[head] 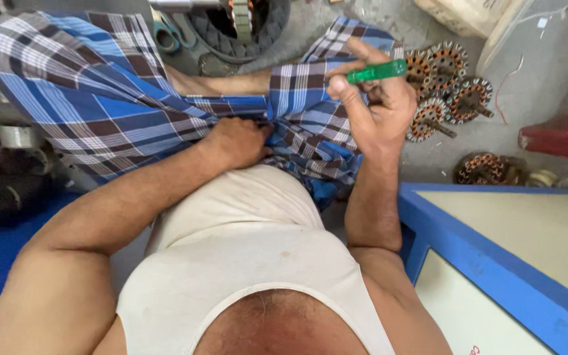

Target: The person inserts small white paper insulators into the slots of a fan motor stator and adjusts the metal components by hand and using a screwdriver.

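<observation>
My right hand (376,105) is raised over my right knee and grips a tool with a green translucent handle (377,71), which sticks out to the right of my fingers. My left hand (238,141) rests in my lap, its fingers curled into the folds of the blue and brown checked cloth (100,98) wrapped around my legs. Whether the left hand holds anything besides cloth is hidden. I sit on the floor in a white sleeveless vest (244,263).
Several copper-wound motor stators (445,89) lie on the grey floor right of my knee, with one more stator (484,169) nearer. A blue-framed panel (494,263) stands at lower right, a red object (560,131) at the right edge. A dark round motor part (238,26) and scissors (165,36) lie ahead.
</observation>
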